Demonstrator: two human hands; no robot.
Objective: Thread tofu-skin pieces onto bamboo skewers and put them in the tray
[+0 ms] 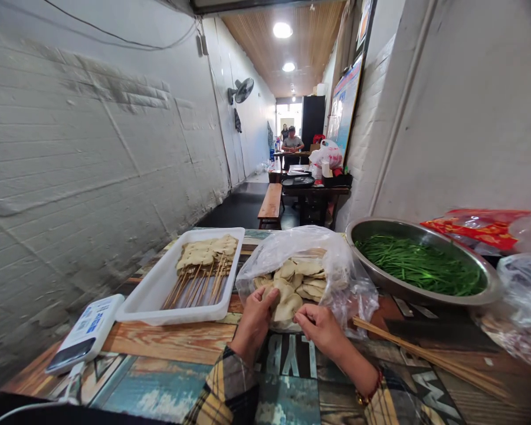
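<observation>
My left hand (257, 319) grips a flat beige food slice (287, 304) between thumb and fingers. At that slice's right edge, my right hand (323, 330) is closed in a pinch; I cannot make out what lies between its fingertips. Both hands are at the front of an open clear plastic bag (354, 265), where more beige slices (312, 277) are piled. To the left, a white tray (135, 301) holds several skewered slices (207, 254), their sticks pointing toward me. Loose wooden skewers (429, 354) lie on the table, right of my right hand.
A steel bowl (491, 292) of green chives (416, 262) stands at the right, beside a red plastic packet (478, 227) and another clear bag (522, 295). A white device (92, 324) with a cable is at the left. Farther back are a bench (271, 202) and a seated person (292, 141).
</observation>
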